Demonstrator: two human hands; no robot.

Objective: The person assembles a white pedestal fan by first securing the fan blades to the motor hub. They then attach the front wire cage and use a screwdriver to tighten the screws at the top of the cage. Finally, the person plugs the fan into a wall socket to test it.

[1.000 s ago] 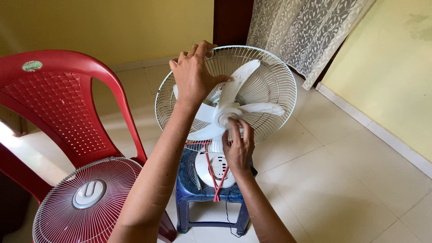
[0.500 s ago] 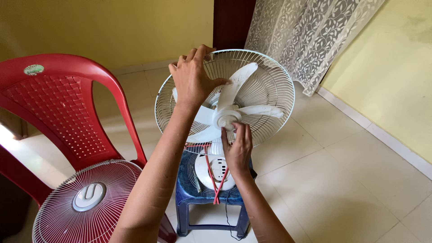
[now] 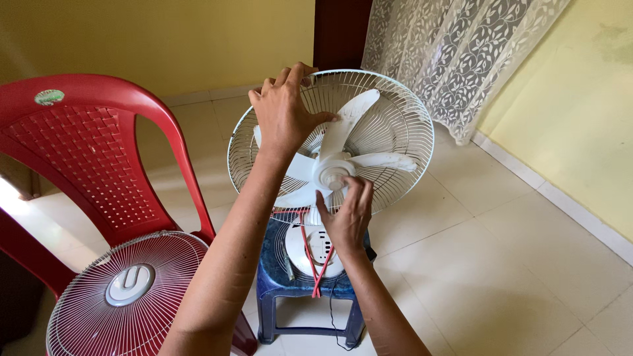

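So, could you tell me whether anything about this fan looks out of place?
Yes: the fan has no front grille, so its white blades are exposed. A detached grille leans on the red chair, and red wires hang loose by the base.

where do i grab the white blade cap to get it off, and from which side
Take the round cap at the hub by its rim, from the open front, where the right hand already has its fingertips. It faces the viewer with the blades spread around it. The left hand steadies a blade by the rear guard.
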